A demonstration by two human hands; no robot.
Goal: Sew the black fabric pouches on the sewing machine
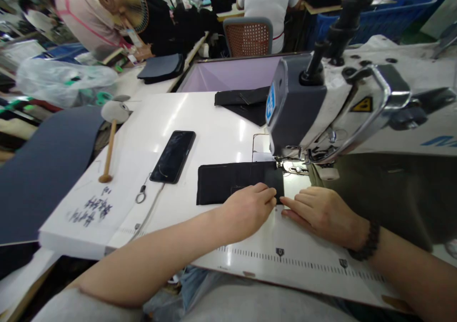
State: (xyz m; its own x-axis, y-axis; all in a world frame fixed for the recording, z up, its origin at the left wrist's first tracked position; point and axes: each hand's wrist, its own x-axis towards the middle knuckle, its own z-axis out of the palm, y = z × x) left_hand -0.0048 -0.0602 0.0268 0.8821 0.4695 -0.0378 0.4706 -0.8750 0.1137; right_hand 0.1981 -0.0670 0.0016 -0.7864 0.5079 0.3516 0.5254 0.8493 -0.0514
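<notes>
A black rectangular fabric piece (pixel 221 181) lies flat on the white sewing table (pixel 214 117), its upper right corner at the presser foot of the sewing machine (pixel 298 108). My left hand (pixel 250 210) rests on the fabric's lower right part, its fingers bent and pressed together near the edge. Just to the right, my right hand (pixel 323 215) lies on the table with index finger and thumb extended toward the fabric's right corner. Its other fingers are curled, and nothing shows inside it.
A black phone (pixel 173 156) and a wooden-handled tool (pixel 110 151) lie on the left of the table. More black fabric (pixel 246 103) sits behind. Dark green cloth (pixel 400 193) is at right. Two people sit beyond, near a chair (pixel 249 36).
</notes>
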